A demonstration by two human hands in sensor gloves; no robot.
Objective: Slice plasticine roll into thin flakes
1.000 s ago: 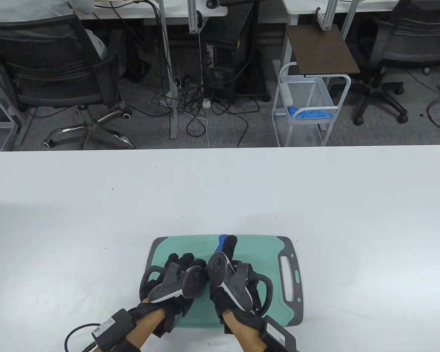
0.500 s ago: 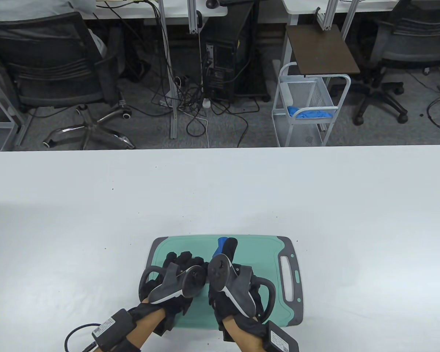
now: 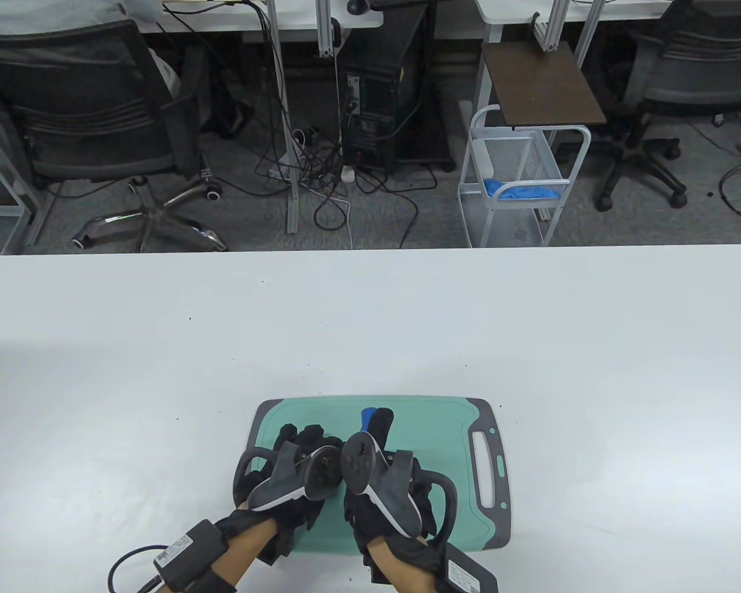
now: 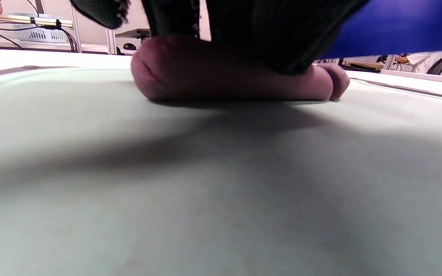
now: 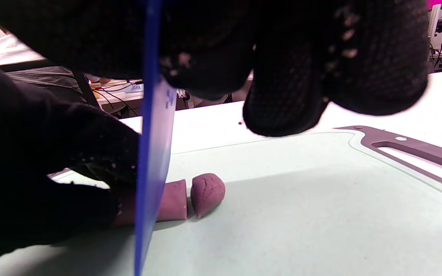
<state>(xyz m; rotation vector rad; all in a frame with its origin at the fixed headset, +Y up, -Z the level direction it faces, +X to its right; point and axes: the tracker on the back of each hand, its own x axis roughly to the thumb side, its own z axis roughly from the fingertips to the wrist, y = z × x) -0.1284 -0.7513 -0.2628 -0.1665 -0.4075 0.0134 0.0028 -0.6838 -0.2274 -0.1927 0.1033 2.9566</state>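
Observation:
A purple plasticine roll [image 4: 221, 76] lies on the green cutting board [image 3: 438, 426]; in the table view my hands hide it. My left hand [image 3: 302, 451] presses down on the roll and holds it still. My right hand [image 3: 380, 454] grips a blue plastic knife [image 5: 154, 153], whose tip shows in the table view [image 3: 367, 417]. The blade stands upright, edge down, across the roll. To the blade's right lie the roll's short cut end [image 5: 173, 199] and one separate rounded slice [image 5: 207, 193].
The board has a grey rim and a handle slot [image 3: 486, 460] on its right, near the white table's [image 3: 531, 346] front edge. Office chairs, cables and a white wire cart [image 3: 519, 185] stand beyond the far edge.
My right hand with the knife has shifted slightly left toward my left hand. My left hand has stayed on the roll.

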